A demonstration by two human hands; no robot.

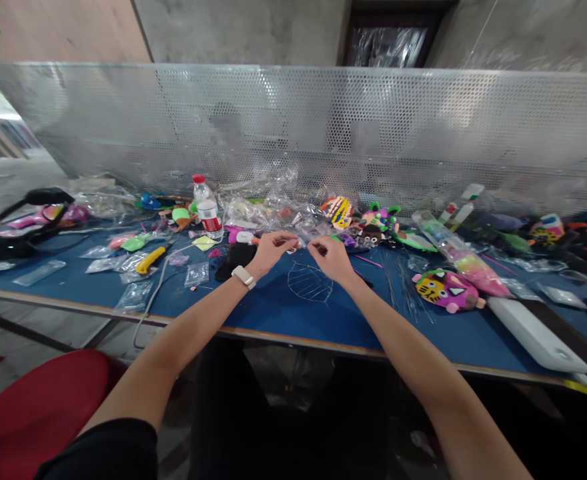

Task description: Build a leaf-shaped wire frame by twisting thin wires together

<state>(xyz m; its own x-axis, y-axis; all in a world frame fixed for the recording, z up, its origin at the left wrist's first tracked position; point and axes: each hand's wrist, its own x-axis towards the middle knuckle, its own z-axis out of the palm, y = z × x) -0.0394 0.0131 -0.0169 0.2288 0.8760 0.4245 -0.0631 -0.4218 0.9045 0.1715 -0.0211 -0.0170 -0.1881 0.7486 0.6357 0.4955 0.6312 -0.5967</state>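
Over the middle of the blue table (283,320), my left hand (275,250) and my right hand (328,257) are close together, a small gap between them. Fingers of both hands are pinched around something small and whitish, too small to make out. Just below them, a leaf-shaped outline of thin pale lines (310,283) lies on the blue surface. Beside my left wrist, which wears a pale band, is a black object (234,261), partly hidden by the hand. Colourful clay figures (371,235) lie beyond my right hand.
A red-capped bottle (208,210), a yellow cutter (151,260) and plastic packets (133,297) are on the left. To the right lie a clay mask (446,291), a long bag of pink material (466,263) and a white device (536,333). A perforated metal screen (293,120) stands behind.
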